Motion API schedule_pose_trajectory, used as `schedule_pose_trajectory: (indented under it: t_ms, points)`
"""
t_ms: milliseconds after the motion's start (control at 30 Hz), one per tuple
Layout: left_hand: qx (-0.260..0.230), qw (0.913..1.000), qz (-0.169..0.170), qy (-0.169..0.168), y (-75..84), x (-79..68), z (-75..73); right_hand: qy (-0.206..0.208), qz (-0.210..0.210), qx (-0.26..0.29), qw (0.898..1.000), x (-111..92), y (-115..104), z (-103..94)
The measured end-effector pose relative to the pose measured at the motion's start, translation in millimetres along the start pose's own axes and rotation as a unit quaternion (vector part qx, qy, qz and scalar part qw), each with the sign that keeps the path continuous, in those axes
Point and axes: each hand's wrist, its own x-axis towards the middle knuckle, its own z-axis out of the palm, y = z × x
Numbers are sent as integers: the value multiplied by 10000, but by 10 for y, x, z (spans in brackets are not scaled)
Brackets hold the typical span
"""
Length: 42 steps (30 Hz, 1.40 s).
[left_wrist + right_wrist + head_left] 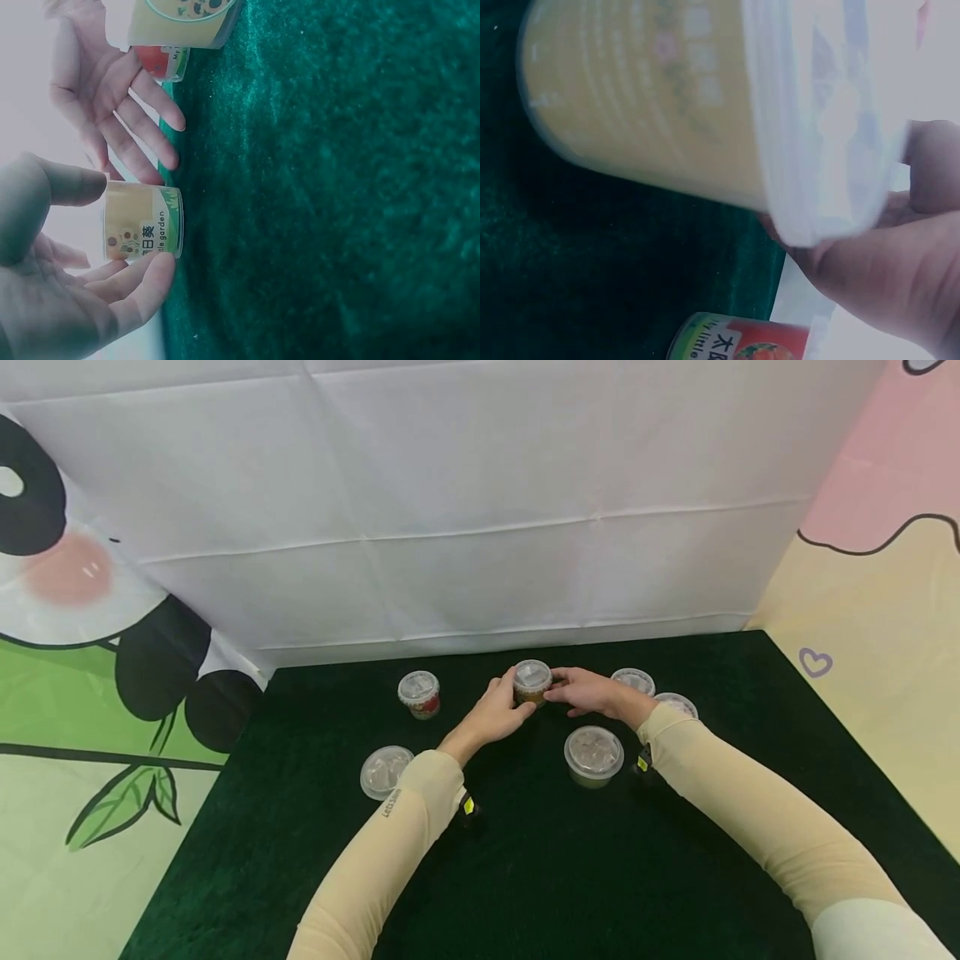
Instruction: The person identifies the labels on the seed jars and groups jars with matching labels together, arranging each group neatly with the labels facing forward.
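While my left grip (491, 714) pinches the small cup (532, 681) between thumb and fingers, my right grip (588, 691) hangs just beside it, fingers spread; whether a tip touches, I can't tell from here. So here's the relation that counts: the cup sits between my two hands, near the far edge of the surface (510, 877), upright, lid facing up, its axis running across my thumb and fingers. Left is nearer, plainly, with the cup on its right; any shared hold, I judge, hangs on the right coming in from the other side.

Now the materials! Clear, hard-looking plastic on that cup, short and round, tan filling, white-and-green label. Nearer me stands a wider tub (593, 753), tapered, its clear lid rimmed and glossy. Off left, a red-patterned cup (420, 695); nearer, a round clear lid (384, 772), its container hard to make out. Under everything, dark green cloth, napped like velvet.
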Motion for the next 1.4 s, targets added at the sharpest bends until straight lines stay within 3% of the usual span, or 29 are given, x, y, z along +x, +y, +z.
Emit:
schedule_pose_trajectory:
  t_ms: [267, 567, 900, 1067, 1400]
  points:
    - [461, 9988, 165, -6, 66, -54, -111, 44, -325, -112, 9994, -74, -56, -38]
    - [726, 9949, 584, 375, 172, -183, -292, -49, -867, -72, 9962, -346, -189, -38]
    - [200, 9918, 1071, 671, 324, -468, -512, -3, -1476, 441, 9881, -633, -334, 52]
    - [-125, 9877, 1318, 827, 428, -637, -623, 148, -1819, 256, 9829, -836, -408, 138]
    - [-533, 9793, 1788, 786, 544, -920, -704, 436, -2368, 155, 9705, -1150, -417, 272]
